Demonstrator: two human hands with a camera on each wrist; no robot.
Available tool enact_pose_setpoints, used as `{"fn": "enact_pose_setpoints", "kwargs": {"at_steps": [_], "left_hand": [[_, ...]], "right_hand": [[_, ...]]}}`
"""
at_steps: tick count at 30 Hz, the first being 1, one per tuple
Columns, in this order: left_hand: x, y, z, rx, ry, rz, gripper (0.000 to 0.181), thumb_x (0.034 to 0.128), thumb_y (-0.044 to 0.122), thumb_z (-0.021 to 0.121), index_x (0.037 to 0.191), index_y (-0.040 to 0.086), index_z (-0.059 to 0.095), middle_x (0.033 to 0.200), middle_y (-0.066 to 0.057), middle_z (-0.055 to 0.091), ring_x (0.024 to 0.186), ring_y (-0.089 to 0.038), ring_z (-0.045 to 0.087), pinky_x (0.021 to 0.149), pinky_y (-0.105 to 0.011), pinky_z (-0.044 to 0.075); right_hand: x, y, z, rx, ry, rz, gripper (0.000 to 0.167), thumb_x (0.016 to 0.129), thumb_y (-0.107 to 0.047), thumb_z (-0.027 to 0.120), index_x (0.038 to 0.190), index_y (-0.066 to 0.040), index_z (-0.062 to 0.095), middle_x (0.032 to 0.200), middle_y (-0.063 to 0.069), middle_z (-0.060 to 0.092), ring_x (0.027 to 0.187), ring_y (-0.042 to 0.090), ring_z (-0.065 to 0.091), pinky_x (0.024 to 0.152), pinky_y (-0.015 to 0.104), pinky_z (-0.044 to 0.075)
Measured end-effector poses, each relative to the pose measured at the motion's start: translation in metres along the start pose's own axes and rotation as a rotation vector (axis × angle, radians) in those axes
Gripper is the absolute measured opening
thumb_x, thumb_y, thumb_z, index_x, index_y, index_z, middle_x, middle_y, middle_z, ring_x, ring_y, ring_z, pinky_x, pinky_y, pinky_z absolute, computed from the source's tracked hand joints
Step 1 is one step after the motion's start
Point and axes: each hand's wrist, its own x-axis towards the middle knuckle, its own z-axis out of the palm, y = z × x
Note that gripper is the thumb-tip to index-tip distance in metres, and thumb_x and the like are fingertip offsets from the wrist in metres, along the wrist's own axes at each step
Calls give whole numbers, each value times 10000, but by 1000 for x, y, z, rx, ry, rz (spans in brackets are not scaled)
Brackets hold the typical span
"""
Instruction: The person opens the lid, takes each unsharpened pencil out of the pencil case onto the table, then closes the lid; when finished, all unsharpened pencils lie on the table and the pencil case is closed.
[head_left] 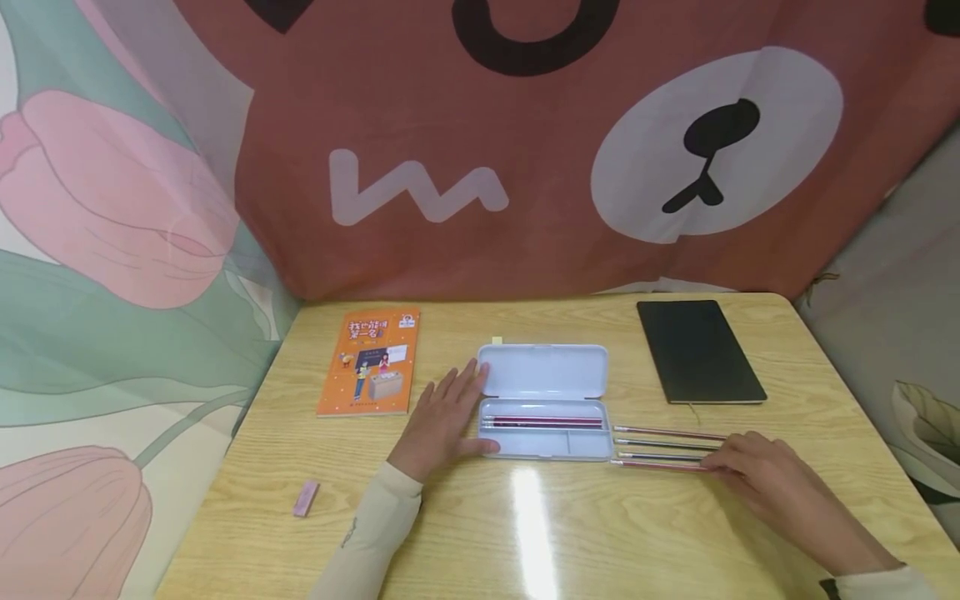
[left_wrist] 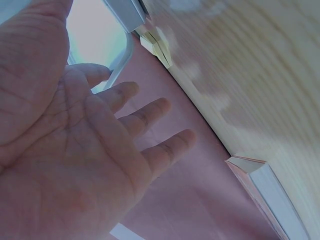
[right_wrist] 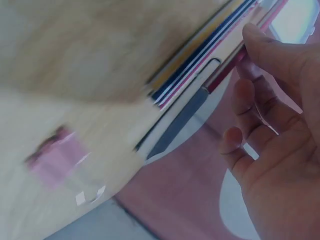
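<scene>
An open white pencil case [head_left: 543, 372] lies on the table, with several pencils [head_left: 543, 422] in its long rear compartment. My left hand [head_left: 438, 421] touches the case's left side, fingers spread; in the left wrist view the palm of this hand [left_wrist: 75, 130] shows with its fingers extended. To the right of the case, several more pencils [head_left: 667, 445] lie side by side. At their right ends, my right hand [head_left: 780, 487] pinches the nearest one; in the right wrist view a dark red pencil [right_wrist: 225, 70] is between thumb and fingers.
An orange book [head_left: 371, 362] lies at the back left, a black notebook [head_left: 701, 352] at the back right. A small pink eraser [head_left: 306, 498] is at the front left. In the right wrist view, a blurred pink binder clip [right_wrist: 59, 159] sits on the table.
</scene>
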Motion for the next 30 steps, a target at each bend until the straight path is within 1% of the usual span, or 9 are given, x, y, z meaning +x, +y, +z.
{"fn": "enact_pose_setpoints", "kwargs": {"at_steps": [3,5,10,16,23,26,30], "left_hand": [[0,0,0,-3,-5,-3,1204,871,585,877,1778,138,225,1838,-127,247,1635,-490,346,1300,-736,295],[0,0,0,-7,1,0,1191,872,574,882,1773,131,241,1833,-132,261,1629,-495,356,1295,-739,303],[0,-1,-1,-12,-4,-1,1184,880,576,875,1774,131,238,1835,-131,257,1631,-498,349,1298,-739,296],[0,0,-2,-16,-7,-1,1193,877,581,874,1776,132,231,1835,-128,256,1631,-498,348,1300,-739,293],[0,1,-4,-28,-7,-6,1184,876,565,881,1773,131,242,1834,-132,258,1632,-501,344,1303,-739,286],[-1,0,-3,-30,-9,-7,1184,876,565,882,1773,132,243,1835,-133,256,1633,-500,341,1304,-739,284],[0,0,-2,-32,-13,-4,1186,877,567,880,1774,132,238,1836,-131,251,1635,-501,339,1304,-741,281]], "right_hand": [[-10,2,0,-24,-48,42,389,712,-86,976,938,-367,831,923,-211,695,863,84,644,647,287,409],[-15,3,0,-34,-62,47,383,714,-88,976,931,-369,831,914,-219,684,854,74,637,641,287,408],[-18,4,3,-34,-44,19,379,701,-94,982,927,-358,829,899,-228,662,854,63,625,632,277,391],[-20,2,8,-35,-43,27,384,688,-96,989,924,-353,828,911,-219,687,869,69,642,639,282,403],[-23,4,10,-50,-23,13,391,676,-94,993,924,-343,821,916,-189,713,857,90,636,636,285,410],[-23,5,10,-48,-17,8,388,680,-103,991,926,-348,819,915,-194,706,856,83,623,634,283,401],[-20,4,8,-27,-11,27,364,709,-122,982,926,-357,810,916,-209,704,862,68,620,640,284,405]]}}
